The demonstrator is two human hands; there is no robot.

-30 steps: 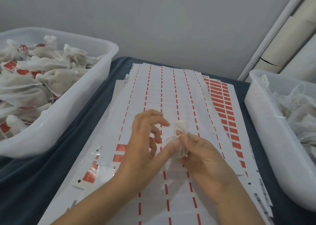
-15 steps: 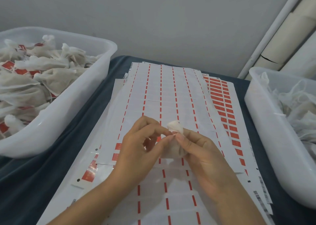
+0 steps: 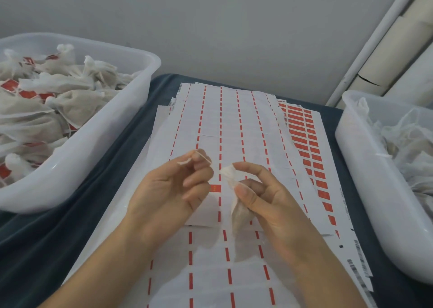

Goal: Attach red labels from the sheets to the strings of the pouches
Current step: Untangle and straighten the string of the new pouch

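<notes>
Two hands hover over a spread of label sheets (image 3: 234, 125) lying on a table (image 3: 112, 167) covered in dark blue cloth. Most of the top sheets are peeled, showing only thin red dashes, while a sheet (image 3: 309, 148) further right keeps columns of full red labels. One lone red label (image 3: 215, 187) shows on the sheet between the hands.

The right hand (image 3: 264, 202) pinches a small white mesh pouch (image 3: 236, 202) by its gathered neck between thumb and forefinger, the pouch body hanging below the thumb. The left hand (image 3: 173, 190) has its fingers curled, holding the pouch's thin white string (image 3: 199, 158) at its fingertips; the string runs taut across toward the pouch.

A white plastic bin (image 3: 82, 153) at the left holds many pouches with red labels on them. Another white bin (image 3: 365, 181) at the right holds pouches on which no label can be seen. A grey wall rises behind the table.
</notes>
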